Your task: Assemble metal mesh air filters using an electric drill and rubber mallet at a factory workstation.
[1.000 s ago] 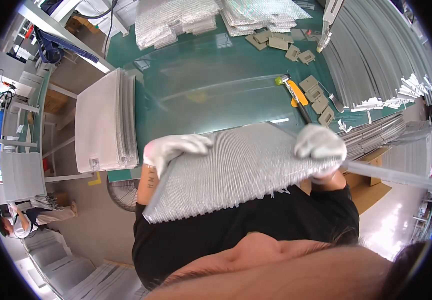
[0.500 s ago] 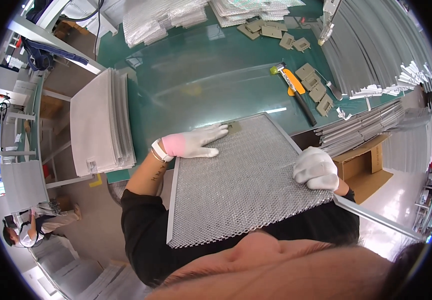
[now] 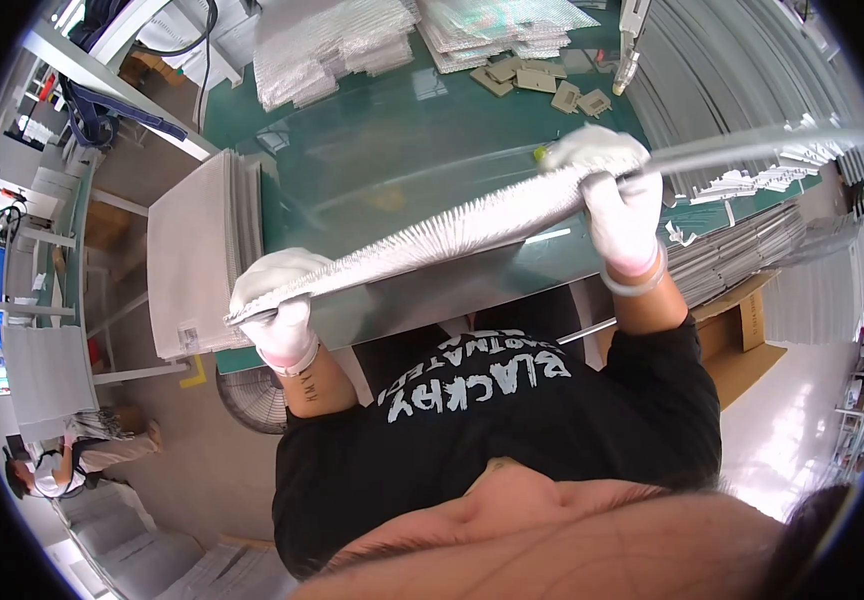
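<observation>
Above the green surface (image 3: 402, 140), left hand (image 3: 277, 305) and right hand (image 3: 617, 190) each grip an end of the metal mesh panel (image 3: 432, 240), seen edge-on; seemingly mid-turn, calling next for steady grips.

The white-gloved left hand (image 3: 277, 310) is clenched low at the person's left. The white-gloved right hand (image 3: 617, 195) grips higher, its bare forearm reaching upward.

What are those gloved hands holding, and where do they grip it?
A flat metal mesh panel, seen edge-on: left hand grips one end, right hand the other.
</observation>
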A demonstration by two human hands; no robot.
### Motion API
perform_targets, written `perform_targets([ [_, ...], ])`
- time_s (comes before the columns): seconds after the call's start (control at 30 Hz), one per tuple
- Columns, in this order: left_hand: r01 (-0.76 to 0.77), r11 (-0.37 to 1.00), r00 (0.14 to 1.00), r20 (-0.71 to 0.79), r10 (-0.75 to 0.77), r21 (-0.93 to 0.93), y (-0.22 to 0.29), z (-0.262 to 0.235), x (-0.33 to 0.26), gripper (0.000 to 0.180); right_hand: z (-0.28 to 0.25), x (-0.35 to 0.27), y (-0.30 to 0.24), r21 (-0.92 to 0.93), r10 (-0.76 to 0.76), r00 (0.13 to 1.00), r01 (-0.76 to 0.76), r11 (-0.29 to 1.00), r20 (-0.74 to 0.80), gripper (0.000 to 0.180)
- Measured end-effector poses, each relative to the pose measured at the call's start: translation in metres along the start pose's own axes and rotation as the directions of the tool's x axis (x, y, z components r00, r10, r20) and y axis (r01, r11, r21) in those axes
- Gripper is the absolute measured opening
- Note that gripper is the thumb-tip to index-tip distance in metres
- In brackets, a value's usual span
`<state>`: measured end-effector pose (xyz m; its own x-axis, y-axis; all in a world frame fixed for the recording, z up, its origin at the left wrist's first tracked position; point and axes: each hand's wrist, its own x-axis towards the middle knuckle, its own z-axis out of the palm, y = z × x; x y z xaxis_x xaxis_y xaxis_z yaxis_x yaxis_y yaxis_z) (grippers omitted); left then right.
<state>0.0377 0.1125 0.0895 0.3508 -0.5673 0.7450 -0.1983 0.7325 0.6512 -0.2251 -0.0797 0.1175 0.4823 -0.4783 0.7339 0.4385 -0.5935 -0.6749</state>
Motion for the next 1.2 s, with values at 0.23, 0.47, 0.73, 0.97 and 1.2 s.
perform_targets([
  [0.23, 0.013, 0.859, 0.639, 0.666, 0.386, -0.511, -0.031, -0.025, 0.004, 0.07, -0.011, -0.04, -0.002, 0.247, -0.023, 0.995, -0.002, 0.969, 0.098, 0.027],
  [0.47, 0.084, 0.831, 0.505, 0.696, -0.511, 0.549, -0.061, -0.036, -0.065, 0.041, -0.012, -0.101, -0.008, 0.148, -0.162, 0.98, 0.144, 0.978, 0.114, 0.026],
  [0.73, -0.121, 0.712, 0.42, 0.685, -0.595, 0.692, -0.09, -0.067, -0.067, 0.036, -0.023, -0.107, -0.019, 0.097, -0.015, 0.967, -0.01, 0.995, 0.254, 0.017],
  [0.97, 0.288, 0.749, 0.364, 0.655, -0.662, 0.596, -0.085, -0.052, -0.024, 0.028, -0.024, -0.112, -0.021, 0.028, -0.047, 0.971, 0.041, 0.999, 0.232, 0.019],
  [1.2, 0.17, 0.898, 0.26, 0.86, -0.439, 0.407, -0.148, 0.034, -0.049, 0.048, -0.013, -0.107, -0.014, 0.083, -0.173, 0.977, 0.163, 0.983, 0.122, 0.023],
])
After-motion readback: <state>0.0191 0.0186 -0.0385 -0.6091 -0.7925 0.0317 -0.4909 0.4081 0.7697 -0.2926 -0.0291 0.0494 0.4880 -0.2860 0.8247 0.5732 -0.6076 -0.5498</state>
